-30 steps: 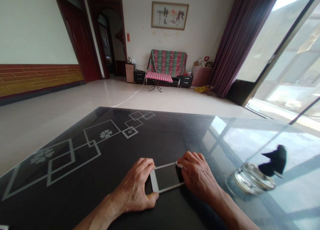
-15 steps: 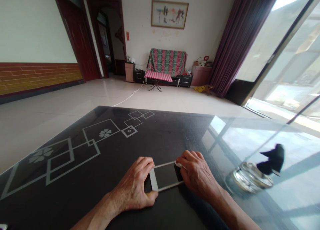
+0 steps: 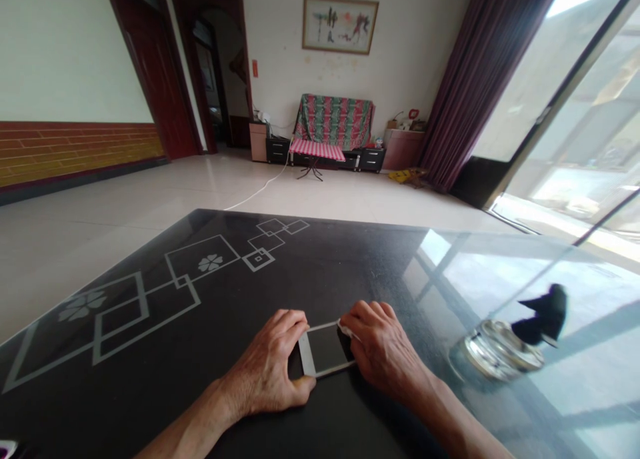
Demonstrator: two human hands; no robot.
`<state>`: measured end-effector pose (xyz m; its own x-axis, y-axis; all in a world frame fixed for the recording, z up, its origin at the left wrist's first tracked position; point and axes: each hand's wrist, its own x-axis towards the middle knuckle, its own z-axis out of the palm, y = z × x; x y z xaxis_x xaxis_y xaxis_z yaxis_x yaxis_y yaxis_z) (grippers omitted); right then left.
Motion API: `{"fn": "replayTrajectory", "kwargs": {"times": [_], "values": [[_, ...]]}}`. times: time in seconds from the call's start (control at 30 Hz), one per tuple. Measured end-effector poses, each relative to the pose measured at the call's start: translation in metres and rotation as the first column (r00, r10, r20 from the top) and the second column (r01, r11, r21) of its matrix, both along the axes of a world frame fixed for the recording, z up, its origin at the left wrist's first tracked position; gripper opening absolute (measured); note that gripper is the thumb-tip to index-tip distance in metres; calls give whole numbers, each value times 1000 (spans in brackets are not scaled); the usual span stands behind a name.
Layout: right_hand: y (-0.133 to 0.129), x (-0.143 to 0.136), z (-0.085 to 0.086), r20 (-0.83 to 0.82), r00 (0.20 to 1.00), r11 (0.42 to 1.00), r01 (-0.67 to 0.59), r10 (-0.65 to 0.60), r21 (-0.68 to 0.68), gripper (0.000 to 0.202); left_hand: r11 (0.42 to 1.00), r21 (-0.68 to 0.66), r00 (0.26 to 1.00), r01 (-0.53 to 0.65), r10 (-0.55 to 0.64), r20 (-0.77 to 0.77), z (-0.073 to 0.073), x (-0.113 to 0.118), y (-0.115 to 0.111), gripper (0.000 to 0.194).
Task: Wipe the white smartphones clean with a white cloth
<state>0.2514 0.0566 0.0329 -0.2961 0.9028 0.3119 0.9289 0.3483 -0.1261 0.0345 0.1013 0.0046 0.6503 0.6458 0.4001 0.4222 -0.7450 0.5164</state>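
A white-framed smartphone lies screen up on the black glossy table. My left hand grips its left end, thumb at the near edge and fingers at the far edge. On the phone's right part rests my right hand, its fingers curled over a small white cloth or tissue pressed to the screen. Most of that white piece is hidden under the fingers, as is the phone's right end.
Right of my right hand stands a clear glass ashtray with a black object on it. A small pale-edged item shows at the lower left corner. Beyond the table are a checked-cloth folding table and a purple curtain.
My right hand has slid left along the phone with the white piece, covering more of the screen. My left hand keeps its hold on the left end.
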Motion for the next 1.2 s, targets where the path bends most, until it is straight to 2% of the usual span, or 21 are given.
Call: {"fn": "replayTrajectory", "kwargs": {"times": [0.27, 0.73, 0.83, 1.0, 1.2], "values": [[0, 17, -2, -25, 998, 998, 57, -58, -28, 25, 1000, -13, 1000, 0, 0, -22, 3, 0, 0, 45], [-4, -18, -4, -89, 993, 993, -82, 74, -88, 18, 999, -35, 998, 13, -15, -57, 1, 0, 1, 50], [-5, -19, -4, -91, 993, 992, -87, 78, -95, 17, 1000, -29, 999, 1, -2, -52, 2, -1, 1, 49], [-6, -14, -6, -105, 991, 993, -92, 84, -73, 20, 998, -22, 995, -54, 52, -82, 2, -12, 5, 65], [-7, -10, -4, -121, 986, 989, -126, 117, -71, 25, 997, -50, 994, -56, 51, -93, 0, -21, 11, 57]]}}
